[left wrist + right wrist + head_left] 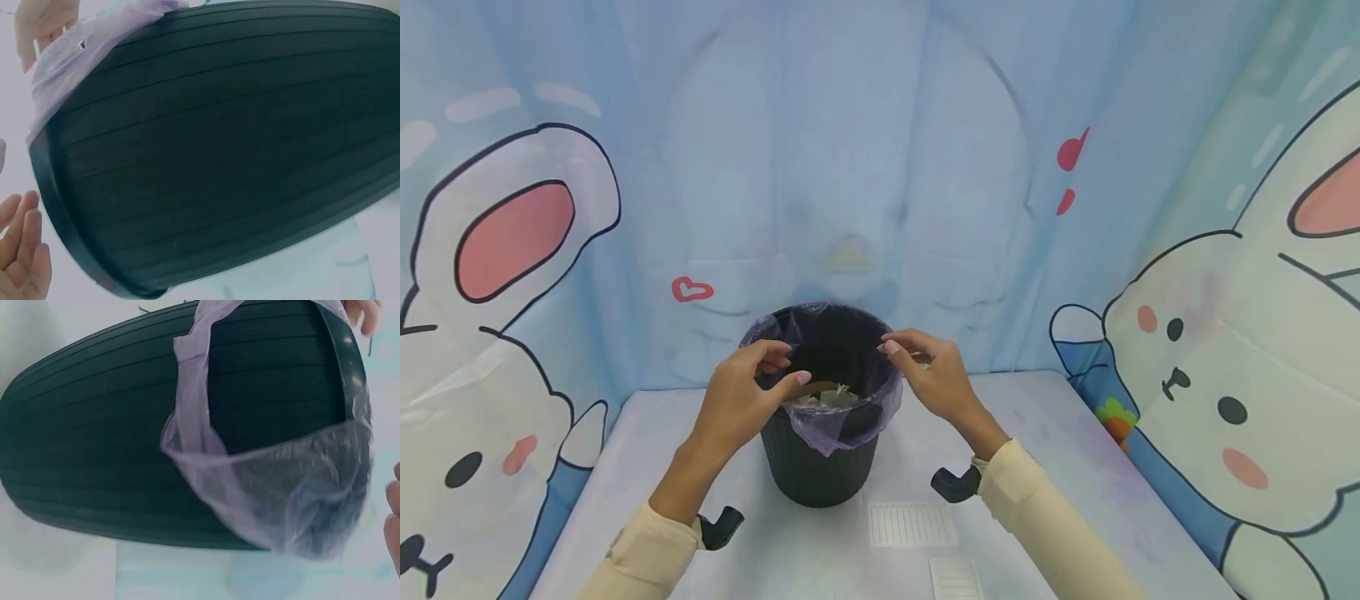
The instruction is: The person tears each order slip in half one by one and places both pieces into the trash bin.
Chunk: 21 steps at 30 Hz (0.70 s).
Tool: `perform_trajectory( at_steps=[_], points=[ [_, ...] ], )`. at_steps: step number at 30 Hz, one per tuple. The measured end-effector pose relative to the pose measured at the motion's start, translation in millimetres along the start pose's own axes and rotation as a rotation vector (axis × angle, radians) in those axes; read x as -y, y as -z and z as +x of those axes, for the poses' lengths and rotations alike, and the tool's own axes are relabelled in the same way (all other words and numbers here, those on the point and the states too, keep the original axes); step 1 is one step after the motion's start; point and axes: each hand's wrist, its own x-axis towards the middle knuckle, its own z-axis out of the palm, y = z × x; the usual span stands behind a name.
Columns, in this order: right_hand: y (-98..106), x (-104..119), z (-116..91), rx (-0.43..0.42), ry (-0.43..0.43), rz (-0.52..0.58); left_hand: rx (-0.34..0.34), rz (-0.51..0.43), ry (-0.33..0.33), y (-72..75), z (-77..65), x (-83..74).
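Note:
A black ribbed trash bin point(816, 471) stands upright on the white table, lined with a thin purple trash bag point(826, 432) folded over part of its rim. Pale scraps point(837, 398) lie inside. My left hand point(741, 392) hovers at the bin's left rim, fingers loosely bent; in the left wrist view its fingers point(28, 250) are apart from the bare rim. At the right rim is my right hand point(936, 375), thumb near the index finger. The right wrist view shows its fingers point(394, 515) beside the bag, with a gap between. The bag hangs unevenly down the bin's side.
Two white lined rectangles, one nearer the bin point(913, 525) and one by the front point(957, 579), lie on the table point(1045, 483). A blue curtain point(850, 167) with printed rabbits surrounds the table's back and sides. Black wrist devices point(955, 485) sit at both cuffs.

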Motion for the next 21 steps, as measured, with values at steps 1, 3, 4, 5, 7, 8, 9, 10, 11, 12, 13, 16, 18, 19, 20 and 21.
perform_trajectory(
  at_steps=[1, 3, 4, 5, 7, 8, 9, 10, 11, 12, 13, 16, 18, 19, 20, 21],
  points=[
    [2, -1, -4, -0.003, -0.003, -0.005, 0.007, 0.006, -0.007, 1.7, -3.1, -0.4],
    [8, -4, -12, -0.014, -0.004, -0.025, 0.011, 0.022, -0.027, 5.4, -9.6, -0.8],
    [10, -5, -16, -0.017, -0.007, -0.039, 0.007, 0.031, -0.039, 7.5, -13.1, -1.0],
    [13, -7, -21, -0.019, -0.011, -0.049, 0.001, 0.041, -0.051, 9.3, -16.9, -0.9],
    [17, -10, -32, -0.016, -0.024, -0.075, -0.018, 0.063, -0.082, 13.0, -25.2, -0.6],
    [19, -13, -38, -0.011, -0.032, -0.093, -0.028, 0.075, -0.099, 14.9, -29.7, -0.3],
    [20, -15, -45, -0.003, -0.045, -0.109, -0.038, 0.087, -0.117, 16.7, -34.5, -0.1],
    [21, -18, -52, 0.01, -0.06, -0.124, -0.049, 0.102, -0.135, 18.2, -39.4, 0.4],
    [22, -21, -59, 0.021, -0.076, -0.146, -0.057, 0.114, -0.154, 19.7, -44.1, 0.9],
    [22, -25, -67, 0.038, -0.092, -0.174, -0.065, 0.128, -0.173, 21.2, -48.8, 1.2],
    [23, -28, -75, 0.058, -0.11, -0.199, -0.072, 0.14, -0.191, 22.7, -53.6, 1.6],
    [22, -37, -100, 0.15, -0.183, -0.252, -0.074, 0.164, -0.226, 27.1, -66.9, 3.4],
    [19, -41, -117, 0.233, -0.249, -0.278, -0.06, 0.172, -0.232, 29.4, -75.4, 4.4],
    [18, -42, -125, 0.276, -0.285, -0.292, -0.049, 0.176, -0.231, 30.2, -79.6, 5.2],
    [16, -44, -133, 0.319, -0.316, -0.307, -0.037, 0.182, -0.228, 30.8, -83.7, 6.0],
    [14, -45, -141, 0.36, -0.345, -0.32, -0.023, 0.183, -0.229, 31.1, -87.4, 6.9]
  ],
)
